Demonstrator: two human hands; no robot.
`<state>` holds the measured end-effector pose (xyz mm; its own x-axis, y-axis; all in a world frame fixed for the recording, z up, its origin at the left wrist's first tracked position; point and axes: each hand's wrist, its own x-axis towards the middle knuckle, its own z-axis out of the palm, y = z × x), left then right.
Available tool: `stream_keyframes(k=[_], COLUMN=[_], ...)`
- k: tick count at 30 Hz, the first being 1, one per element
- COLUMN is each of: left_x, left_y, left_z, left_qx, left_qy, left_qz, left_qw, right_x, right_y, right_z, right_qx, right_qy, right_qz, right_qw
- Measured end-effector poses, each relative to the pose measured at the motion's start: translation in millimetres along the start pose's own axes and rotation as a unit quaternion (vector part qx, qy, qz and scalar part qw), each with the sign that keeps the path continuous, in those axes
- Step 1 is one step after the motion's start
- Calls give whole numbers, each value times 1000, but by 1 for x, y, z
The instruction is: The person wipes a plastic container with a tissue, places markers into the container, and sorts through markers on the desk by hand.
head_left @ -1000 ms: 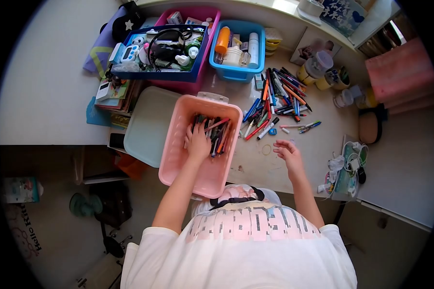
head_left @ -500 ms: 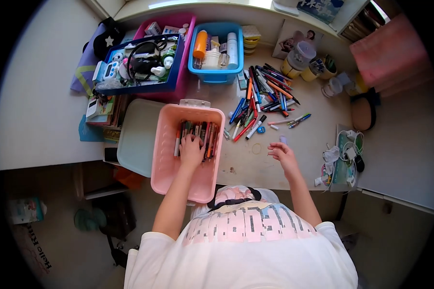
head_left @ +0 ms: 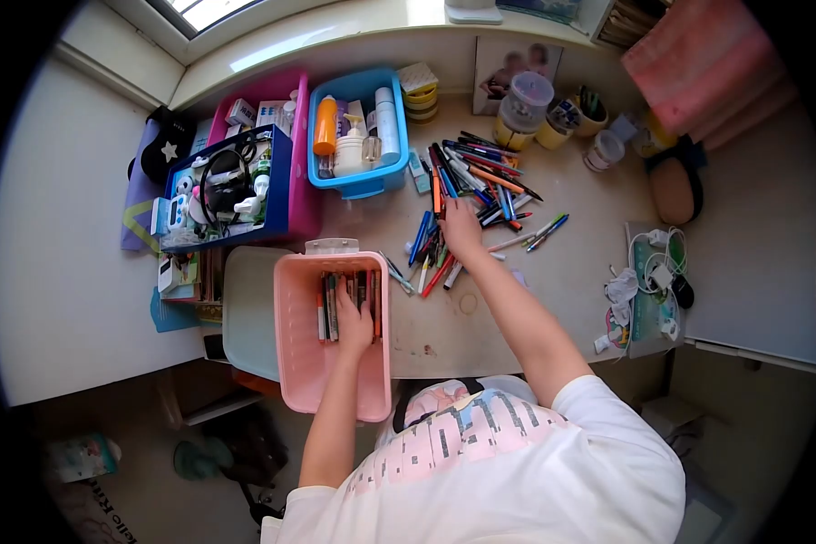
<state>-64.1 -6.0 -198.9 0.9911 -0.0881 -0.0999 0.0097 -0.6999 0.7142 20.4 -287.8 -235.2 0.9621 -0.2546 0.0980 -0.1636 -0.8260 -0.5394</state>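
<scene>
Lying over the pens point(head_left: 332, 313) in the pink bin point(head_left: 290, 340), the left hand point(head_left: 352, 326) has its fingers apart. Only some are binned; a bigger pile point(head_left: 500, 179) sits loose on the bench point(head_left: 562, 308), under the right hand point(head_left: 463, 232) (its fingers' grip, I cannot tell).

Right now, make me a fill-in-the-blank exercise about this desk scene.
The left hand reaches into a box coloured ____.
Touching the pen pile is the person's ____ hand.
The orange bottle stands in a ____ basket.
The black cap bears a white ____.
Missing words: pink; right; blue; star.
</scene>
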Motion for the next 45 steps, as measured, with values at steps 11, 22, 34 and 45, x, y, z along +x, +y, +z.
stream_keyframes(k=[11,22,34,45], left_x=[5,67,47,58], left_y=[190,110,94,117], left_z=[-8,165,148,145], left_qx=[-125,135,4,-77], left_qy=[113,-19,56,76], left_qz=[212,55,72,36], left_qw=[963,989,996,993], right_x=[-58,-104,-78,47], right_y=[33,88,31,40], right_z=[-19,-76,-22,8], right_qx=[119,129,46,-69], right_qy=[-65,-34,-64,-29], right_qz=[47,209,84,5], right_qw=[990,969,993,997])
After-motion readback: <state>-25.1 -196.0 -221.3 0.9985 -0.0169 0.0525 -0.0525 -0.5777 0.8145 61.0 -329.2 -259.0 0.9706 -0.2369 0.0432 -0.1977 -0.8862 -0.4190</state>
